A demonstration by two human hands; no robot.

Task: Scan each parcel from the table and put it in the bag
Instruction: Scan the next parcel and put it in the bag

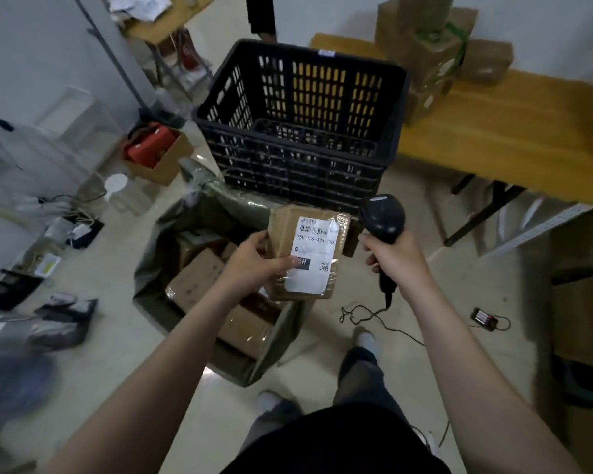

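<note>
Now left hand (254, 261) grips taped cardboard parcel (310, 254), right hand (396, 258) clutches rounded black scanner (384, 220).

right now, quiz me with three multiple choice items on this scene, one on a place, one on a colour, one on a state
1. Where is the parcel that the left hand holds? A on the table; B over the open bag; C on the floor
2. What colour is the slatted crate? A red; B white; C black
3. What is the right hand doing? A gripping the scanner; B hanging idle; C pressing the floor

Key: 1 B, it hangs above the bag's mouth; 2 C, its walls are black; 3 A, the fingers curl round the scanner's handle.
</note>
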